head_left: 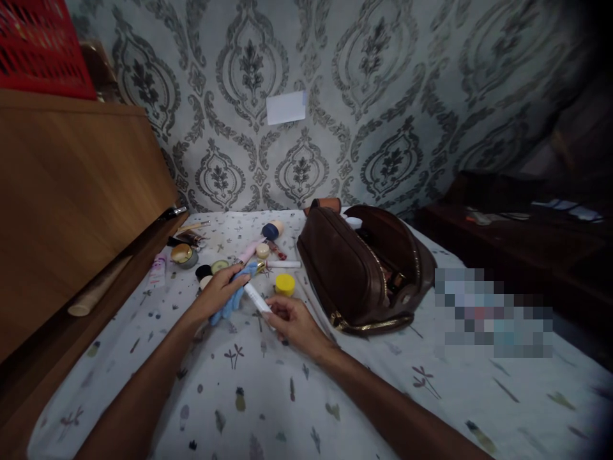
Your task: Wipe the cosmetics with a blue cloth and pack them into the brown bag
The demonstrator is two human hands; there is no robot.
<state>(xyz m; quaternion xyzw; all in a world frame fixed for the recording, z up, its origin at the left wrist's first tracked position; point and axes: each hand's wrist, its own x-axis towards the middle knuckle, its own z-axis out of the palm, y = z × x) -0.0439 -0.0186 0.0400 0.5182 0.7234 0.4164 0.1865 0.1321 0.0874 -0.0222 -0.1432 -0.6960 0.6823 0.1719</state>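
A slim white tube (257, 298) is held slantwise between my hands, in the middle of the head view. My right hand (292, 322) pinches its lower end between thumb and fingers. With closed fingers, my left hand (221, 291) grips a light blue cloth (232, 305), which touches the tube's upper end. Just beyond my right hand is a yellow-lidded jar (285, 284). Past my left hand lie a white stick with a dark red end (283, 264), a small cream-coloured jar (262, 250) and a dark blue-capped container (271, 231).
An unzipped brown toiletry bag (340, 268) stands on the patterned cloth to the right. At the left are a gold-rimmed jar (183, 255), a pink-and-white tube (157, 270) and a wooden cabinet (71, 211) bearing a red basket (43, 51). A patterned wall (306, 166) rises behind.
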